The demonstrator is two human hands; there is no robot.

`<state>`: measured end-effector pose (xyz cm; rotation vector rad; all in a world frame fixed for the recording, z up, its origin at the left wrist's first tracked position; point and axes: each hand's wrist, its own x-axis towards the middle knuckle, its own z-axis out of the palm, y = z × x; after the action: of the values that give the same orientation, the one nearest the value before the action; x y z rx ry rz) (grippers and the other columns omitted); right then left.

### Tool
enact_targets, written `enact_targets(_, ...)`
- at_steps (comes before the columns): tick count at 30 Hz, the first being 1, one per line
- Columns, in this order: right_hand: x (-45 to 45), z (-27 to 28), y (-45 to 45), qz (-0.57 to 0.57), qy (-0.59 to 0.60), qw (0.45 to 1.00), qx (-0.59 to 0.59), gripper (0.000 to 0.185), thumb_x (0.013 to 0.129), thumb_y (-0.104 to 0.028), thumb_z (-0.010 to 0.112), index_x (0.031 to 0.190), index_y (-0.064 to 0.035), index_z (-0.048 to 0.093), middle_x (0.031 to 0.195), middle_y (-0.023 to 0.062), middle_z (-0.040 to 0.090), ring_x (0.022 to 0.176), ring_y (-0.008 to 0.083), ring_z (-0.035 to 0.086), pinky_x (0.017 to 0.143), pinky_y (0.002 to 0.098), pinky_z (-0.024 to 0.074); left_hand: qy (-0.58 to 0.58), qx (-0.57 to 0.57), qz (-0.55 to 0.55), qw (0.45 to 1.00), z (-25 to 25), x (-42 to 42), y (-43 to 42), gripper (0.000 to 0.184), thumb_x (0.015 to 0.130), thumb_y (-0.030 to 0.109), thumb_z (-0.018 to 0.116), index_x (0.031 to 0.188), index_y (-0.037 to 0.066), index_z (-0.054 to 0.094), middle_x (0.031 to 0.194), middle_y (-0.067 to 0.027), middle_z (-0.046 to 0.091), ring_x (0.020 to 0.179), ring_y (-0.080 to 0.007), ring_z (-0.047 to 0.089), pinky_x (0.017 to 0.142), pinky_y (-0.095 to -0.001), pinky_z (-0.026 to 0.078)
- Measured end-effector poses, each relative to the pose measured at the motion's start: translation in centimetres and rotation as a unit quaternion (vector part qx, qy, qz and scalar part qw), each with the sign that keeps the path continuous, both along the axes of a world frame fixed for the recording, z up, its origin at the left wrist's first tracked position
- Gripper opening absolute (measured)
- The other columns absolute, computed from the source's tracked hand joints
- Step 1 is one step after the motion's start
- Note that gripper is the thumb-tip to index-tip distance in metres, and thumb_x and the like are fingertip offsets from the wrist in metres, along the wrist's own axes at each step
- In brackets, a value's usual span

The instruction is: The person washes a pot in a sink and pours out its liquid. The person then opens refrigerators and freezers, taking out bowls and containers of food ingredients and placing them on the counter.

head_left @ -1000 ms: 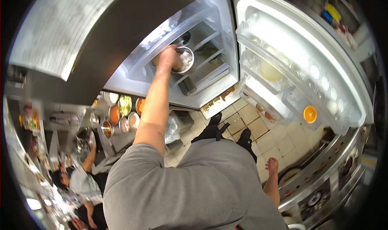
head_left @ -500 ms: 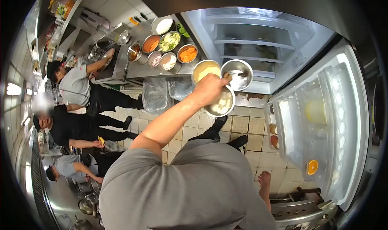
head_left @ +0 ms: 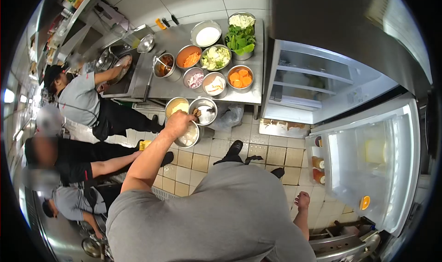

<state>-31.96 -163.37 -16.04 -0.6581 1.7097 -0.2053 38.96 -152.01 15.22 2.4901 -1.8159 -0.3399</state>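
Head view of a kitchen, as I receive it remotely. My left hand [head_left: 177, 125] grips three round silver metal bowls together where their rims meet: one with yellow contents [head_left: 177, 100], one with white and brown contents [head_left: 202, 101], and one with white contents [head_left: 198, 136]. I note the cluster just in front of the near edge of a rectangular stainless-steel table [head_left: 257, 68]; its exact height I cannot tell. On the table stand further round metal containers, among them a bowl of orange carrot slices [head_left: 241, 90]. My right hand [head_left: 302, 200] hangs above the pale tiled floor [head_left: 271, 156], fingers curled loosely closed, near the open white refrigerator door [head_left: 343, 147].
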Motion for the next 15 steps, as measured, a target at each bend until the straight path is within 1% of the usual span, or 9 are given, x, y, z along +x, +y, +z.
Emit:
enact_targets(2, 2.5, 0.9, 2.6, -0.009, 0.029, 1.000, 0.003, 0.012, 0.098, -0.022, 0.055, 0.107, -0.0145, 0.057, 0.084, 0.0036, 0.059, 0.065, 0.0172, 0.059, 0.052, 0.0348, 0.0492, -0.018, -0.009, -0.009, 1.000, -2.7, 4.6, 1.5, 0.020, 0.078, 0.007, 0.069, 0.096, 0.013, 0.076, 0.080, -0.0164, 0.070, 0.085, -0.0364, 0.068, 0.079, -0.0457, 0.055)
enact_targets(4, 6.1, 0.8, 5.0, -0.023, 0.054, 0.998, 0.026, 0.010, 0.098, -0.018, 0.057, 0.107, -0.0135, 0.057, 0.079, 0.0019, 0.058, 0.058, 0.0144, 0.057, 0.044, 0.0305, 0.0453, -0.013, 0.012, -0.001, 1.000, -3.8, 8.3, 1.4, 0.020, 0.078, 0.008, 0.069, 0.096, 0.013, 0.076, 0.083, -0.0156, 0.070, 0.088, -0.0356, 0.067, 0.081, -0.0450, 0.055)
enact_targets(6, 8.2, 0.6, 8.0, -0.037, 0.050, 0.998, 0.033, 0.011, 0.097, -0.017, 0.058, 0.107, -0.0124, 0.058, 0.077, 0.0014, 0.058, 0.058, 0.0149, 0.058, 0.044, 0.0309, 0.0459, -0.030, 0.013, -0.002, 0.999, -5.2, 11.8, 1.7, 0.024, 0.077, 0.012, 0.069, 0.099, 0.018, 0.078, 0.086, -0.0131, 0.073, 0.087, -0.0331, 0.067, 0.081, -0.0429, 0.056)
enact_targets(8, 10.9, 0.9, 10.1, 0.005, 0.030, 0.999, 0.035, 0.015, 0.097, -0.018, 0.056, 0.111, -0.0154, 0.059, 0.079, 0.0014, 0.059, 0.062, 0.0162, 0.059, 0.052, 0.0339, 0.0477, -0.026, 0.004, -0.016, 1.000, -5.4, 14.4, 1.3, 0.025, 0.076, 0.010, 0.070, 0.098, 0.019, 0.077, 0.085, -0.0131, 0.072, 0.085, -0.0326, 0.067, 0.081, -0.0424, 0.055)
enact_targets(9, 12.2, 1.6, 10.7, 0.007, 0.033, 0.998, 0.046, 0.013, 0.094, -0.015, 0.059, 0.107, -0.0120, 0.061, 0.078, 0.0025, 0.060, 0.062, 0.0158, 0.058, 0.052, 0.0329, 0.0476, -0.035, 0.004, -0.041, 0.999, -5.7, 15.7, 0.8, 0.025, 0.076, 0.008, 0.070, 0.097, 0.019, 0.077, 0.085, -0.0130, 0.072, 0.086, -0.0324, 0.066, 0.081, -0.0424, 0.055)
enact_targets(10, 13.4, 2.3, 11.3, 0.001, 0.035, 0.998, 0.044, 0.013, 0.094, -0.015, 0.059, 0.107, -0.0120, 0.061, 0.078, 0.0025, 0.060, 0.062, 0.0158, 0.058, 0.052, 0.0329, 0.0476, -0.045, 0.001, -0.065, 0.997, -6.2, 16.9, 0.3, 0.026, 0.075, 0.006, 0.069, 0.096, 0.019, 0.077, 0.084, -0.0128, 0.072, 0.086, -0.0323, 0.066, 0.081, -0.0423, 0.055)
enact_targets(12, 14.3, 2.4, 12.3, 0.003, 0.024, 1.000, 0.008, 0.011, 0.093, -0.011, 0.060, 0.103, -0.0074, 0.063, 0.080, 0.0041, 0.062, 0.065, 0.0150, 0.059, 0.053, 0.0316, 0.0476, -0.026, 0.002, -0.072, 0.997, -6.3, 18.7, -0.7, 0.025, 0.075, 0.004, 0.068, 0.094, 0.018, 0.077, 0.084, -0.0125, 0.072, 0.087, -0.0317, 0.066, 0.083, -0.0422, 0.054)
enact_targets(13, 14.5, 2.4, 12.7, 0.001, 0.026, 1.000, 0.009, 0.011, 0.093, -0.011, 0.060, 0.103, -0.0074, 0.063, 0.080, 0.0041, 0.062, 0.065, 0.0150, 0.059, 0.053, 0.0316, 0.0476, -0.015, -0.003, -0.083, 0.996, -6.3, 19.4, -1.1, 0.027, 0.073, 0.002, 0.069, 0.094, 0.016, 0.077, 0.085, -0.0120, 0.072, 0.087, -0.0321, 0.066, 0.083, -0.0421, 0.054)
enact_targets(15, 14.4, 2.0, 13.4, -0.008, 0.012, 1.000, 0.001, 0.014, 0.096, -0.014, 0.058, 0.110, -0.0113, 0.057, 0.073, 0.0019, 0.056, 0.054, 0.0153, 0.055, 0.041, 0.0311, 0.0422, 0.013, -0.037, -0.106, 0.994, -6.3, 20.6, -1.9, 0.030, 0.070, 0.000, 0.069, 0.095, 0.015, 0.076, 0.086, -0.0113, 0.072, 0.087, -0.0328, 0.066, 0.083, -0.0423, 0.053)
